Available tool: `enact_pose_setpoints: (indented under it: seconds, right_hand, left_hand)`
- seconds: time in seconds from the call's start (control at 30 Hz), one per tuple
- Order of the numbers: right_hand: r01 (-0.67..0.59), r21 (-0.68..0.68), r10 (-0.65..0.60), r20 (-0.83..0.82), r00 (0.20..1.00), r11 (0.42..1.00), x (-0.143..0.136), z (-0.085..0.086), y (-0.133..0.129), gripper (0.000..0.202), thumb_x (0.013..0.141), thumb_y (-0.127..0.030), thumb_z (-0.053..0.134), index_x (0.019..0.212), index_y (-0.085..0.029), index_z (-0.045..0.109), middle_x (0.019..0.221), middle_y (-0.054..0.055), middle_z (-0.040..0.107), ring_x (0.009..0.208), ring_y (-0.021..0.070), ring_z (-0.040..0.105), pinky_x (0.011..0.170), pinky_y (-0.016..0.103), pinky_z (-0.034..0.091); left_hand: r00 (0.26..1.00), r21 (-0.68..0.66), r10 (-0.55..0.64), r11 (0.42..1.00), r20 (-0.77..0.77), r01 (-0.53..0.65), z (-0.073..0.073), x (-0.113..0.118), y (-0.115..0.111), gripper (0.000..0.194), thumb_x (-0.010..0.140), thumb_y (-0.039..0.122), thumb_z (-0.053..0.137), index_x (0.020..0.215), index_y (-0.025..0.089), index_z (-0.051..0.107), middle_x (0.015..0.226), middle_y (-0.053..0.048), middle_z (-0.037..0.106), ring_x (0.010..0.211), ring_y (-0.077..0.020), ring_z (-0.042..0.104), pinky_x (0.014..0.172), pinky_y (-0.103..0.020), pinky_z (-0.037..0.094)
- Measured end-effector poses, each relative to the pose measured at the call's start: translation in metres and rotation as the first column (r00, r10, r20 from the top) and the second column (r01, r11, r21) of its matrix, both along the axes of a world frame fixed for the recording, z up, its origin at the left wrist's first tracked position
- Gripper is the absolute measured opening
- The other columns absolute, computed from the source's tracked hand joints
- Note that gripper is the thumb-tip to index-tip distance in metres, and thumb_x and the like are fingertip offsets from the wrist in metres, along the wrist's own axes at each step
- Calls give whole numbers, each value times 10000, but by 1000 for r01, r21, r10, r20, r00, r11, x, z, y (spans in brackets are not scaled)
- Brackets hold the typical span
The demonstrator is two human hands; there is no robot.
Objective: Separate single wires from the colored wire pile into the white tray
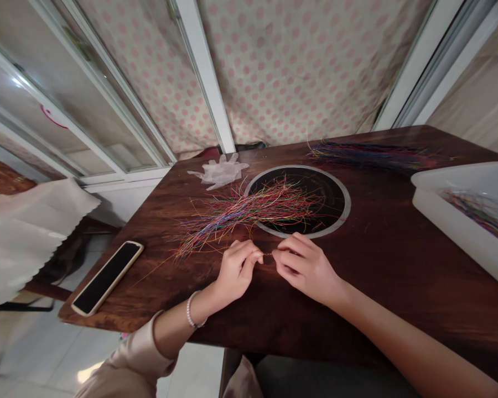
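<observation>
Between my two hands runs a short stretch of thin twisted wire [268, 254]. My left hand [239, 266] pinches one side of it, thumb against the curled fingers. On the other side my right hand [302, 265] holds it between thumb and fingertips. Just beyond them lies a loose bundle of thin coloured wires [240, 213], mostly red, yellow, blue and green, spread over the table and part of a round black inset plate [336, 193] with a silver rim. A single strand trails from the bundle towards the lower left.
A phone [108, 278] lies at the left table edge [157, 298]. A crumpled clear plastic glove [221, 169] rests behind the bundle. Darker wires [369, 155] lie at the back right, and a white bin [460, 215] with wires stands at the right.
</observation>
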State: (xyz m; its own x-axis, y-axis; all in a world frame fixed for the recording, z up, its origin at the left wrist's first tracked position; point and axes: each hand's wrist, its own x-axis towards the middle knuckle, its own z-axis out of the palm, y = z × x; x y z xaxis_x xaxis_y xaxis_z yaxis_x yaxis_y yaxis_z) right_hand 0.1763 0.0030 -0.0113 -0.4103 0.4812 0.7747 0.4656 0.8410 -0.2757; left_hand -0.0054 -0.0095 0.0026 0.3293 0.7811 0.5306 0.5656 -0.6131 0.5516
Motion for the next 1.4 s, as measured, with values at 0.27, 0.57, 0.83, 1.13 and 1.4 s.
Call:
enact_pose_setpoints:
  seconds: [0.27, 0.57, 0.83, 1.13, 1.4]
  right_hand:
    - [17, 65, -22, 87, 996, 998, 1, 2, 2, 211, 857, -92, 482, 718, -171, 621, 705, 32, 582, 671, 144, 454, 628, 281, 352]
    - [147, -90, -156, -102, 982, 985, 2, 1, 3, 147, 778, -68, 548, 695, -186, 575, 705, 8, 597, 666, 145, 520, 658, 301, 341]
    - [129, -166, -145, -85, 986, 978, 2, 3, 2, 156, 786, -115, 538, 918, -198, 542, 833, 36, 624, 790, 192, 577, 716, 325, 387]
    - [55, -114, -61, -55, 997, 992, -1, 2, 1, 135, 820, -73, 550, 838, -202, 582, 759, 1, 650, 708, 155, 554, 693, 299, 369]
    - [58, -93, -63, -54, 997, 994, -1, 1, 1, 114, 823, -85, 560, 814, -183, 618, 738, 0, 650, 695, 143, 545, 691, 299, 366]
  left_hand:
    - [1000, 18, -14, 1000, 9, 14, 0, 1, 1, 318, 926, 172, 418, 620, 181, 507, 577, 24, 556, 547, -111, 491, 614, -258, 357]
    - [994, 81, 63, 995, -89, -55, -1, -1, 1, 198, 933, 166, 454, 862, 168, 639, 722, -16, 659, 655, -144, 533, 677, -294, 353]
    - [994, 123, 67, 991, -91, -55, -4, -1, 5, 182, 926, 156, 472, 853, 167, 638, 731, -10, 669, 655, -138, 552, 674, -285, 364]
    - [981, 137, 33, 991, -190, -7, -6, -1, 4, 224, 940, 175, 440, 832, 156, 635, 670, -5, 637, 598, -132, 524, 635, -278, 347]
    - [982, 113, 27, 994, -185, -6, -6, -2, 4, 276, 959, 211, 396, 816, 164, 627, 680, -7, 658, 597, -127, 552, 641, -274, 367]
